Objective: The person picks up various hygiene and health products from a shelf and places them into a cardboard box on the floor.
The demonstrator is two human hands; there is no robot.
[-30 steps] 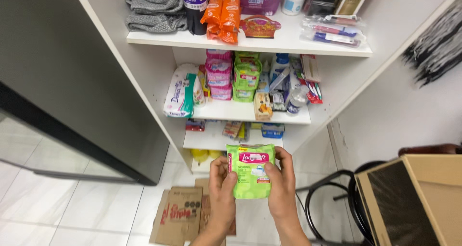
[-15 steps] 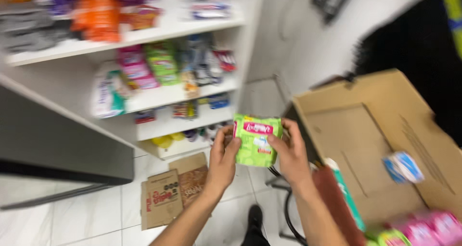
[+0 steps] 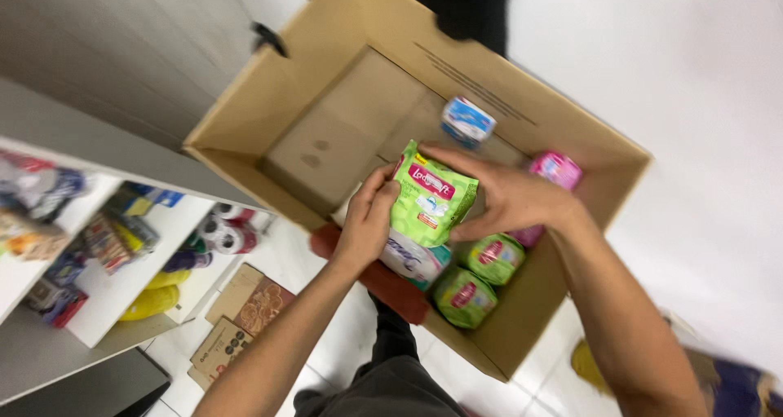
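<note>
Overhead, two bare hands hold one light-green soft packet [image 3: 430, 195] above an open cardboard box [image 3: 269, 111], the left hand [image 3: 369, 221] clasped on its near edge and the right hand [image 3: 506, 197] closed around its far side. Inside the box lie two round green packs [image 3: 481, 278] side by side near the front wall, one pink pack [image 3: 555, 171] at the right wall, one blue-and-white pack [image 3: 466, 122] toward the back and one pale wrapped pack [image 3: 412, 260] directly under the held packet. Left of the box, white shelves [image 3: 122, 291] carry blurred goods, and two flat brown cartons [image 3: 236, 319] lie on the tiled floor [image 3: 326, 352].
</note>
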